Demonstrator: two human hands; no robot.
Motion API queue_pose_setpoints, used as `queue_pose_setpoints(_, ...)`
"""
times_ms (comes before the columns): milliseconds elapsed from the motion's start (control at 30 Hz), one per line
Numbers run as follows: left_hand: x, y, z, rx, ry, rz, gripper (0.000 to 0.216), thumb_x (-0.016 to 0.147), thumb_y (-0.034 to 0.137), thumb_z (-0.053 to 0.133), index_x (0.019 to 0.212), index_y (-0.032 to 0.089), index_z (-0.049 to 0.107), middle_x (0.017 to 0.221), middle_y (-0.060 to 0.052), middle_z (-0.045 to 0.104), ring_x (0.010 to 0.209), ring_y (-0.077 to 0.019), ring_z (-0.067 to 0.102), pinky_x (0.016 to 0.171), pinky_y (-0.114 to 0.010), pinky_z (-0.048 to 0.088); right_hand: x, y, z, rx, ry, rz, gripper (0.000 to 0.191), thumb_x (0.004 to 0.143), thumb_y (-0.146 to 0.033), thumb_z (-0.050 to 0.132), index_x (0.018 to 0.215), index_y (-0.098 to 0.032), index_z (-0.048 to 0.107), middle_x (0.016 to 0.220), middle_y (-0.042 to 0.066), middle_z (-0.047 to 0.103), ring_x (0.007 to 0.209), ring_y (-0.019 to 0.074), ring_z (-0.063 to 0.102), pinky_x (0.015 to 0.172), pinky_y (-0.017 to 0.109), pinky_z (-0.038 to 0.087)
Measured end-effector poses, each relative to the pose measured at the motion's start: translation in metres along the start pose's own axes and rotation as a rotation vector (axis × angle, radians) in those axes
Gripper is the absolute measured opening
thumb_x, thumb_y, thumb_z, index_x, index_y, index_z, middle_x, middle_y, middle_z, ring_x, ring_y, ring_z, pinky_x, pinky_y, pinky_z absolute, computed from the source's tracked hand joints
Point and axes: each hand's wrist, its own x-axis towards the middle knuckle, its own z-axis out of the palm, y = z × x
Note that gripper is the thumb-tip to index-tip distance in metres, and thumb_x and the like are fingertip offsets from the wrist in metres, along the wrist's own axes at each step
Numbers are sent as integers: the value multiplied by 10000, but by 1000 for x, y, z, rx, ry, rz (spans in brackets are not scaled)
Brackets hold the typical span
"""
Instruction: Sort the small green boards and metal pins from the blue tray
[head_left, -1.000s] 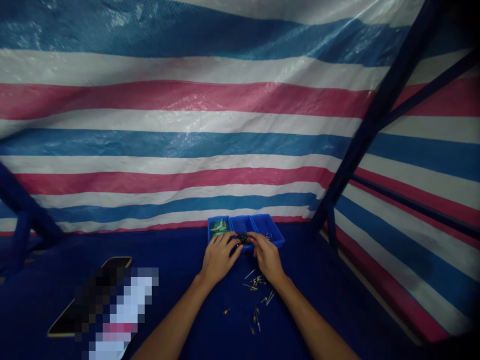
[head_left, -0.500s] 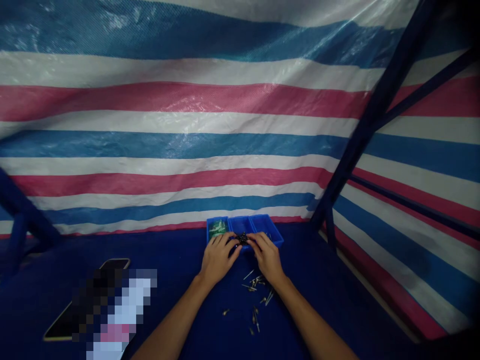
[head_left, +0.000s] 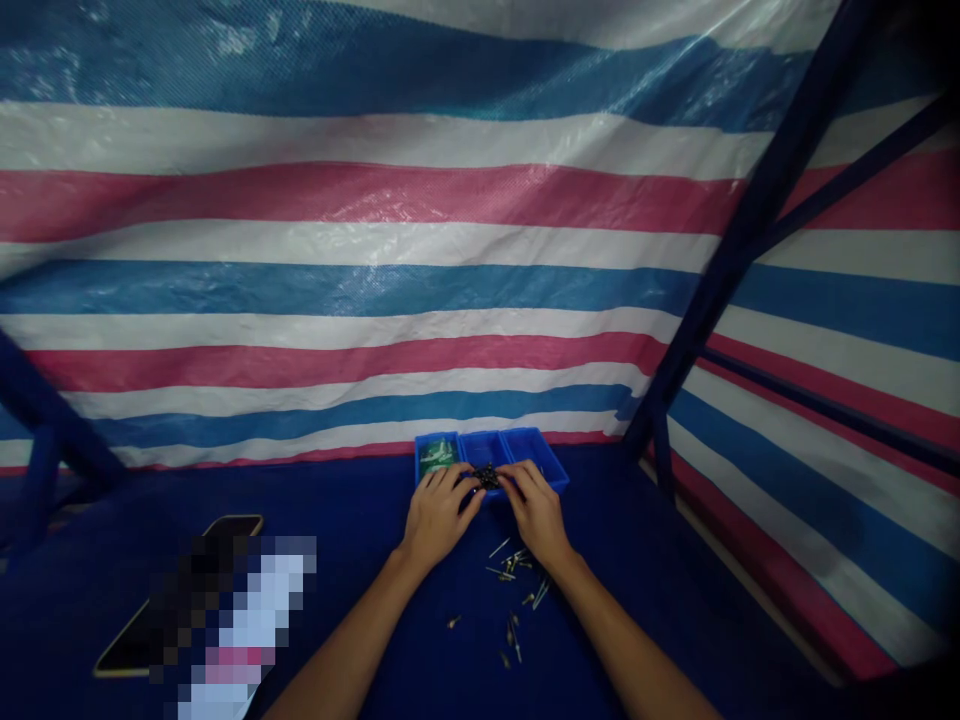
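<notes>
A row of blue plastic bins [head_left: 549,458] stands in front of me at the back of the blue surface. At the near part of the middle bin, a cluster of small dark parts [head_left: 487,477], possibly screws, shows between my fingertips. My left hand [head_left: 437,512] reaches it from the left, thumb and fingers bent together at its edge. From the other side my right hand [head_left: 534,508] does the same, fingers curled. What exactly each pinch holds is hidden. Several loose rivets [head_left: 512,562], with thin silvery shafts, lie on the surface below my right hand.
The left bin contains a green-and-white item [head_left: 438,456]. More small metal pieces [head_left: 513,638] lie between my forearms. A phone [head_left: 127,645] and a blurred pale object [head_left: 247,610] lie at the left. Blue frame posts [head_left: 675,360] and striped sheeting [head_left: 375,290] enclose the surface.
Both hands stay at the middle bin, with only slight finger movement around the dark parts. The whole view has shifted very slightly; the loose pieces lie as before.
</notes>
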Motion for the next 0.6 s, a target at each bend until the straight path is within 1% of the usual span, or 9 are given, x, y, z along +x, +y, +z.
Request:
queue_pose_setpoints(133,0,0,0,-6,-5,1,181,1069,343,580,1157,285,727,1288,-37,703,1140,-226,669,994,-414,502,0,1,0,1,-3,3,241,1117,-280,468,1173,-263,703,1070,73,689,981,224,716,869,323,554)
queue_pose_setpoints(267,-1,-1,1,-4,-18,-6,184,1072,351,576,1166,287,721,1297,-33,701,1152,-228,664,1006,-424,496,0,2,0,-19,9,34,191,1118,-311,491,1031,-245,648,966,44,650,891,207,676,814,315,509)
queue_pose_setpoints(467,-1,-1,1,-1,-14,-2,178,1070,354,584,1161,284,720,1297,-29,701,1144,-222,668,1003,-424,498,-1,1,1,-75,49,45,301,1128,-317,465,845,-240,533,817,1,540,748,177,561,734,314,420)
queue_pose_setpoints(600,0,-1,0,4,-17,1,181,1070,351,581,1165,283,720,1292,-31,703,1139,-224,671,997,-424,500,-1,-1,0,-50,51,46,341,1131,-306,449,799,-243,490,778,-8,505,715,172,530,717,315,398)
